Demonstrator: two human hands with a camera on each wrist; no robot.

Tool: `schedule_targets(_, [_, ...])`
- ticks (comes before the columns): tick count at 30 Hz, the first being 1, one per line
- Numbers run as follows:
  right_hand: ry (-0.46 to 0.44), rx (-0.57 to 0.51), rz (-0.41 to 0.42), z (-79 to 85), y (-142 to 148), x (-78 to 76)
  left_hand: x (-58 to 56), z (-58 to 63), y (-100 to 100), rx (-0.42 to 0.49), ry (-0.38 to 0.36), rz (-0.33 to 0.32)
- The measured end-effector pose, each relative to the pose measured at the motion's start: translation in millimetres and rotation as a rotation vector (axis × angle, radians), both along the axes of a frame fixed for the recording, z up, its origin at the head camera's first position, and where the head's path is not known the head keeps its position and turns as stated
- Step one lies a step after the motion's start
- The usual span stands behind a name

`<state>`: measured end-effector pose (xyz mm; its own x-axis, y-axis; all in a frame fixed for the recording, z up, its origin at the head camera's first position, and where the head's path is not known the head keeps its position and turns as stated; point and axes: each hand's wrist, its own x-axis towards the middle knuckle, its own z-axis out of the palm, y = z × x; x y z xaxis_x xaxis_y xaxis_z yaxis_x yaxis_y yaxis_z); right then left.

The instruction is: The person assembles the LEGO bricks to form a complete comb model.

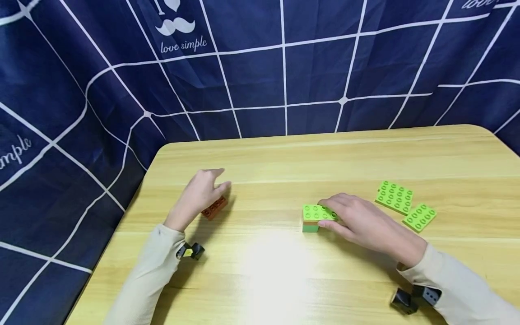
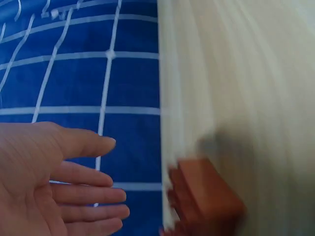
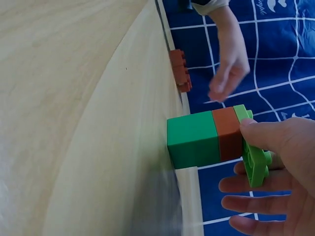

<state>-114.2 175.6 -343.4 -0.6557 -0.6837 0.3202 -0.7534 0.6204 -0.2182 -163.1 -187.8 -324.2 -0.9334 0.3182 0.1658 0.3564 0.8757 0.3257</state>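
My right hand (image 1: 361,221) pinches a light green studded plate (image 3: 257,164) on top of a small stack, with the thumb on one side and fingers on the other. Below that plate sit a brown brick (image 3: 228,133) and a green brick (image 3: 192,140), the green one at the bottom. The plate juts out past the stack's side. Over at the left, my left hand (image 1: 199,192) hovers with extended, relaxed fingers and an empty palm. Reddish-brown bricks (image 1: 215,208) lie on the table just under it, partly covered by the hand in the head view.
Two light green studded plates, a larger one (image 1: 395,197) and a smaller one (image 1: 420,218), lie right of my right hand. The wooden table (image 1: 260,167) ends at a dark blue cloth (image 1: 252,81) with white lines, behind and at the left.
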Motion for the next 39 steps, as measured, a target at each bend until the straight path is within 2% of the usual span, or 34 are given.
schedule_targets(5, [0.003, 0.004, -0.004, -1.0, -3, -0.1, 6.9, -16.4, -32, -0.04, -0.017, 0.127])
schedule_targets(10, [0.003, 0.007, -0.009, -1.2, -3, 1.3, 10.6, -25.7, -48, -0.031, -0.006, 0.156])
schedule_targets(13, [-0.003, 0.009, -0.013, -1.5, -3, 0.8, 11.1, -28.7, -51, -0.019, -0.011, 0.141])
schedule_targets(18, [-0.017, 0.011, -0.016, -1.5, -3, -0.5, 9.0, -36.0, -53, 0.001, -0.023, 0.076])
schedule_targets(22, [-0.026, 0.013, -0.013, -1.7, -3, 0.2, 6.7, -40.2, -54, 0.008, 0.009, 0.048])
schedule_targets(30, [-0.029, 0.002, -0.014, -0.6, -1, 1.4, 4.1, -39.3, -56, 0.018, 0.04, 0.041])
schedule_targets(39, [-0.019, -0.002, 0.001, -2.2, -1, 0.1, 1.0, -40.4, -57, -0.019, -0.011, 0.053])
